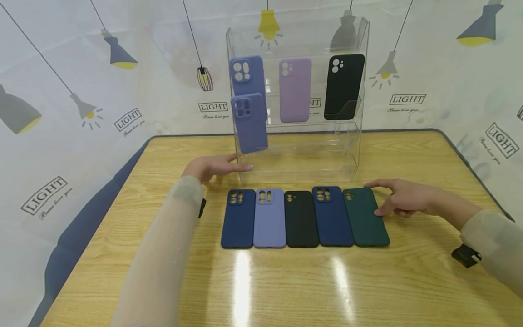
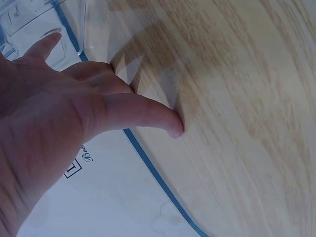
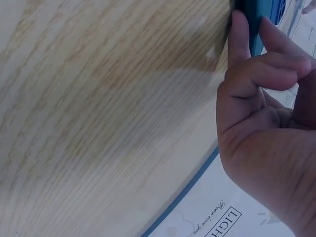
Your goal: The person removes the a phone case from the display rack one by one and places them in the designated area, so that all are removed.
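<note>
My right hand [image 1: 412, 197] has its index finger at the top corner of a dark green phone case [image 1: 366, 218] and its thumb at the right edge, holding it at that corner; its other fingers are curled. That case lies rightmost in a row of several cases on the table: dark blue [image 1: 333, 222], black [image 1: 301, 222], lilac [image 1: 269, 222] and another dark blue one [image 1: 238, 225]. At the lower left corner of a clear acrylic display stand [image 1: 298, 170] is my left hand [image 1: 214, 167], thumb stretched across the front. In the left wrist view its fingers are spread, holding nothing.
In the stand's upper tiers are two blue cases [image 1: 251, 131] at left, a pink-lilac case [image 1: 295, 91] in the middle and a black case [image 1: 345, 86] at right. The wooden table [image 1: 286, 286] meets a lamp-patterned wall covering [image 1: 163, 91] behind.
</note>
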The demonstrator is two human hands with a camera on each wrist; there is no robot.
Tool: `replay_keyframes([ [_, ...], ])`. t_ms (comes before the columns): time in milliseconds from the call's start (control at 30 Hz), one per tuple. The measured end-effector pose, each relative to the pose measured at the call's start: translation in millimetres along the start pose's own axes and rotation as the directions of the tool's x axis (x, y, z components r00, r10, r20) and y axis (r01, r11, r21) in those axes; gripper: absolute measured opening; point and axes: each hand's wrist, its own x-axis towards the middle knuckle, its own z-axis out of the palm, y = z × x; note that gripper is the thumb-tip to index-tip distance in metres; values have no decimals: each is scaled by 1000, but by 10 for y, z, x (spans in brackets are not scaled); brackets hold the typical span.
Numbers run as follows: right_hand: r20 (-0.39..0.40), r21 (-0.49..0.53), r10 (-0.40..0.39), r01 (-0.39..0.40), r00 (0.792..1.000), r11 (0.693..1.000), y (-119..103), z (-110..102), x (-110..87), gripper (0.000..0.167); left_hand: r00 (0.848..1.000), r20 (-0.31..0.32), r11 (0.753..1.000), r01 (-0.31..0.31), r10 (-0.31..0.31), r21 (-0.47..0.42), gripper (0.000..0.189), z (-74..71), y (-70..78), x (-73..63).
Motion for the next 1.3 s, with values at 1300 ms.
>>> replay_keyframes([
  [1300,-177,-347,-168,98,970,933,-1641,-479,-320,64,1000,4,1000,1,-1,-24,114,16,0,14],
])
